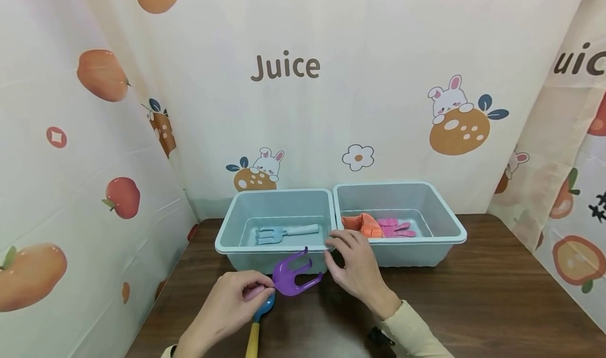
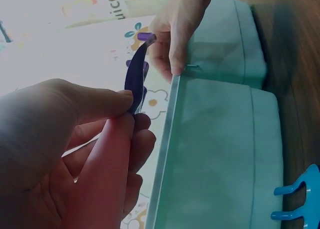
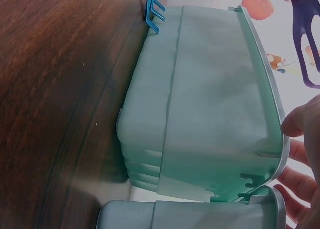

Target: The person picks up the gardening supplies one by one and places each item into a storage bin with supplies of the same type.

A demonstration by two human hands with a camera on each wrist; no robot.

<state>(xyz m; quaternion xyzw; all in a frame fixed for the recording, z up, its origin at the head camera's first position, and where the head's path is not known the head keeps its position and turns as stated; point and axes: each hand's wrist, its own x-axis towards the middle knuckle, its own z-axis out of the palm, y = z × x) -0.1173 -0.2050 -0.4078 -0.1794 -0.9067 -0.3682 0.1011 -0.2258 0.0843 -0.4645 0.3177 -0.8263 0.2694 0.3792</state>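
My left hand [image 1: 236, 297] pinches the pink handle [image 2: 102, 174] of a toy hand rake with a purple three-pronged head [image 1: 286, 279]. The rake is raised in front of the left light-blue bin [image 1: 279, 192], prongs towards the right. At that bin's front right corner, my right hand [image 1: 357, 266] grips the rim, thumb outside and fingers over the edge. Inside the left bin lies a light-blue toy fork [image 1: 286, 232]. An orange fabric piece [image 1: 366, 225] and a pink glove-like item [image 1: 396, 228] lie in the right bin [image 1: 402, 252].
Below my left hand, a blue-headed tool with a yellow handle [image 1: 253, 341] lies on the brown wooden table [image 1: 502, 295]; its blue prongs [image 2: 300, 201] show in the left wrist view. A printed curtain [image 1: 303, 121] hangs behind the bins. A small black object [image 1: 380, 338] is near my right sleeve.
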